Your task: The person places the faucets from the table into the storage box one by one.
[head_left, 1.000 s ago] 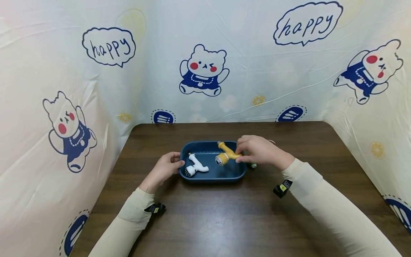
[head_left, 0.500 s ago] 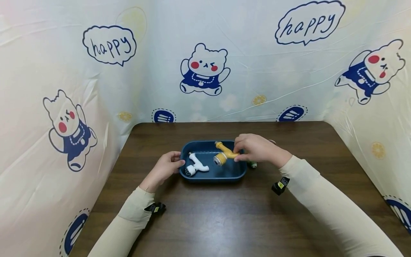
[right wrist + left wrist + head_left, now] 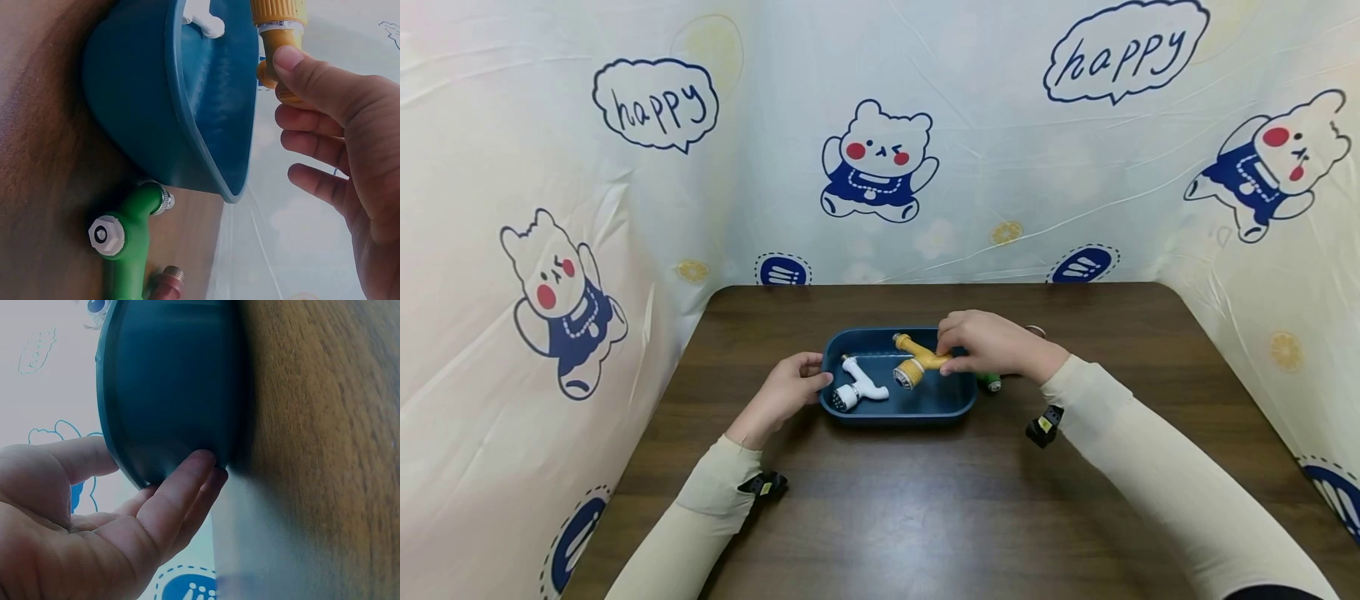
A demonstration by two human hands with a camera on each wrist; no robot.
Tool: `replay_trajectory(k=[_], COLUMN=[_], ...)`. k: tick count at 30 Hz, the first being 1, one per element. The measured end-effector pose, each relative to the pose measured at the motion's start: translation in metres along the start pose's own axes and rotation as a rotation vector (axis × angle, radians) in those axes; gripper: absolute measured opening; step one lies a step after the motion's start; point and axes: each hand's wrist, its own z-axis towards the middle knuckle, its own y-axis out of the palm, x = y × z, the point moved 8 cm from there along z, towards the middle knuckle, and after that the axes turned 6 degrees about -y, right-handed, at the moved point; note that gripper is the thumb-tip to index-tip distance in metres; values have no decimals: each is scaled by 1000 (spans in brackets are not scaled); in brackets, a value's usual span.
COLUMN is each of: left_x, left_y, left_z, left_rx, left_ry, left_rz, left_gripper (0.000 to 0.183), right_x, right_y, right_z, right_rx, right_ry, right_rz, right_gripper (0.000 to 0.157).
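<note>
Thumb and fingers of my right hand [image 3: 988,343] pinch the spout end of a yellow tap [image 3: 912,368]. It is held over the right part of a blue tray [image 3: 901,416], its ribbed knob pointing toward me. Inside the tray, at the left, lies a white tap [image 3: 861,385]. My left hand [image 3: 784,388] holds the tray's left end, with fingertips on the outer wall and the thumb at the rim, as the left wrist view shows. Just right of the tray a green tap [image 3: 131,240] lies on the table, mostly hidden by my right hand in the head view.
Beside the green tap is a reddish-brown piece with a threaded metal end [image 3: 169,282], partly cut off in the right wrist view. The brown wooden table [image 3: 880,508] carries everything. A printed curtain [image 3: 985,150] stands behind it and along both sides.
My right hand has moved slightly left with the yellow tap, farther in over the tray. More of the green tap now shows. The left hand, tray and white tap stay in place.
</note>
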Motion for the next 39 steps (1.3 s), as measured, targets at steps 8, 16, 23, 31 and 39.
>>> replay_trajectory(k=[8, 16, 23, 31, 39], left_x=[1, -1, -1, -3, -3], left_y=[0, 0, 0, -1, -1], left_z=[0, 3, 2, 2, 3], left_rx=[-1, 6, 7, 7, 8], left_ry=[-2, -12, -10, -10, -16], left_rz=[2, 1, -1, 9, 8], left_gripper=[47, 47, 48, 46, 46], right_x=[7, 11, 12, 18, 17], right_y=[4, 10, 11, 16, 20], right_z=[6, 13, 19, 27, 38], right_rx=[-26, -42, -50, -85, -138], right_ry=[1, 10, -1, -5, -16], right_rz=[-5, 26, 29, 20, -1], right_gripper=[25, 24, 22, 21, 19])
